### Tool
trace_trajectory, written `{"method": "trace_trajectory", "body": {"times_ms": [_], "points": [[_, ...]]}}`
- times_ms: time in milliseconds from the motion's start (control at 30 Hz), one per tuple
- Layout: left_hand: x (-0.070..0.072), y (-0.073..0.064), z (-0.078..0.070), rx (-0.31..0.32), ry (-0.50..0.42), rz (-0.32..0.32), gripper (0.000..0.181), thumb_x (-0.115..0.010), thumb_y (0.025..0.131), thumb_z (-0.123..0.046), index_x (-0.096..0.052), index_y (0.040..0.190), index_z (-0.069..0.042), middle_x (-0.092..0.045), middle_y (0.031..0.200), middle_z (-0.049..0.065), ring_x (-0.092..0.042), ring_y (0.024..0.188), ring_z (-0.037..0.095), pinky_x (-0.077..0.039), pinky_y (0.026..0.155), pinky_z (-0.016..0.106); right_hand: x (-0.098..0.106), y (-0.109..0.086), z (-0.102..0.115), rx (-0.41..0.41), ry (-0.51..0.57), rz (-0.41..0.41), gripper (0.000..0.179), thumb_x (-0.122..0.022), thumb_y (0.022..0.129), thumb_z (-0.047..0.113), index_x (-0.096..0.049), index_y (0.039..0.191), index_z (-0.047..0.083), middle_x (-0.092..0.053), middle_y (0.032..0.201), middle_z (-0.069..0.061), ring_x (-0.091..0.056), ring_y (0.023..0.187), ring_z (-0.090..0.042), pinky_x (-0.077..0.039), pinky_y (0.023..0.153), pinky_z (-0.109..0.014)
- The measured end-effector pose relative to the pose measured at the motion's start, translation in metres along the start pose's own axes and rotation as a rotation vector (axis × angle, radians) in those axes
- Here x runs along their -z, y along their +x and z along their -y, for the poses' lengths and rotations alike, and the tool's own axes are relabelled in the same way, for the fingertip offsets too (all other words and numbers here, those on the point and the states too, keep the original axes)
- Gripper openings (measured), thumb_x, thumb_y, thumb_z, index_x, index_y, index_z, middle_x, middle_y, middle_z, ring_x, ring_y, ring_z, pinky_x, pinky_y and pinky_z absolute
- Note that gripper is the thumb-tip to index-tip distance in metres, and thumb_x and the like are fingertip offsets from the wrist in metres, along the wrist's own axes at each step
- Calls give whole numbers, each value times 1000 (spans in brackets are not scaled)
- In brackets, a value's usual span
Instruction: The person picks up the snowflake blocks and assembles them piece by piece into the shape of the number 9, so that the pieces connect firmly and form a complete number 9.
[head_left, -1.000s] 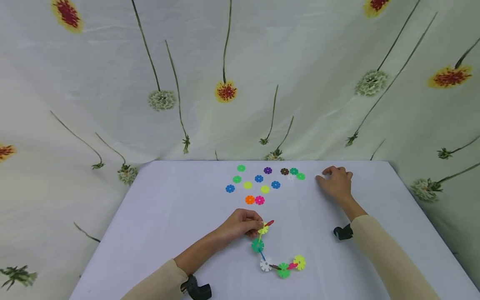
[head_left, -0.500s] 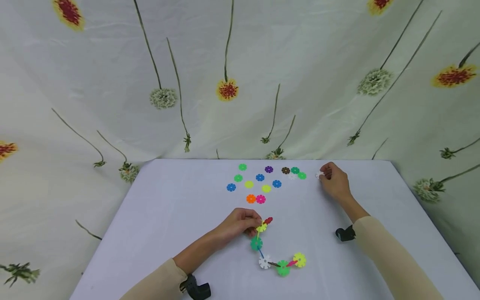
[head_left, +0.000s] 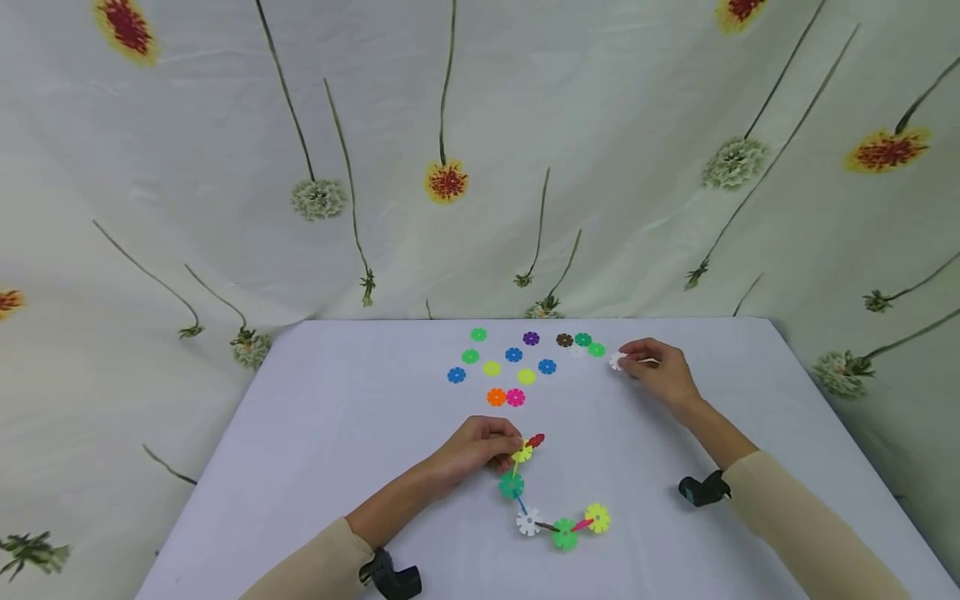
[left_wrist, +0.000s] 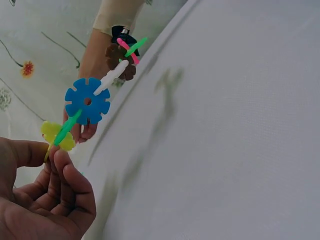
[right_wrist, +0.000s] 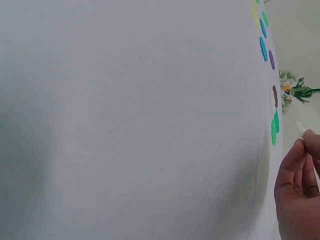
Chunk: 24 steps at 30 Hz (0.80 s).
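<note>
In the head view, my left hand [head_left: 482, 443] pinches a yellow notched disc [head_left: 522, 454] at the upper end of a linked chain. A red disc [head_left: 536, 440] is slotted in beside it. From there the chain runs down through a green disc [head_left: 512, 485] and a white disc [head_left: 528, 522], then right to a yellow end disc [head_left: 597, 517]. The left wrist view shows the chain side-on, with a blue disc [left_wrist: 87, 101] and a brown disc [left_wrist: 114, 56]. Farther right, my right hand [head_left: 662, 372] pinches a white notched disc [head_left: 617, 361] between thumb and fingertips.
Loose discs lie scattered toward the back of the white table [head_left: 360, 467], among them orange [head_left: 497, 397], pink [head_left: 515, 397], purple [head_left: 531, 338] and dark brown [head_left: 565, 340] ones. Behind the table hangs a flower-print cloth [head_left: 615, 133].
My right hand has closed its fingertips on the white disc at the back right and carried it slightly left and nearer. My left hand stays in place with the chain.
</note>
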<state>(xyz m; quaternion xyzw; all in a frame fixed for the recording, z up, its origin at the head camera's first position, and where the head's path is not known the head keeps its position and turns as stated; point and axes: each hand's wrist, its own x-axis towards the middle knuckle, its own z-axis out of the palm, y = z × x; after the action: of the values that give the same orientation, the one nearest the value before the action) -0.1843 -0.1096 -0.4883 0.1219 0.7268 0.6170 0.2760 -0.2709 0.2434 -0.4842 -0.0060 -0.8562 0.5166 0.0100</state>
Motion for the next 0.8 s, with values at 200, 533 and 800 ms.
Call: {"method": "trace_trajectory", "body": {"times_ms": [200,533,800], "points": [[-1,0,-2,-8,-1,9,26,-66,106,-19,-70,115,5,-68,85,-5,-64,75,8,-56,75,16,-6,-16,8,-18,172,93,37,-76,101,14,-68,132,-4,-68,110,-6,-73,92,-6,-62,85,-17],[-1,2,-1,-12,-1,4,25,-67,105,-19,-70,115,4,-70,84,-6,-65,75,9,-57,76,16,-19,-39,16,-46,215,228,38,-78,100,20,-72,131,-1,-72,113,-7,-75,92,-7,-63,86,-20],[-2,2,-2,-5,1,6,25,-68,105,-20,-70,116,3,-69,85,-6,-64,76,9,-57,76,16,-28,-53,20,-53,242,300,38,-80,99,23,-74,131,2,-78,122,-4,-76,97,-14,-64,87,-22]]}}
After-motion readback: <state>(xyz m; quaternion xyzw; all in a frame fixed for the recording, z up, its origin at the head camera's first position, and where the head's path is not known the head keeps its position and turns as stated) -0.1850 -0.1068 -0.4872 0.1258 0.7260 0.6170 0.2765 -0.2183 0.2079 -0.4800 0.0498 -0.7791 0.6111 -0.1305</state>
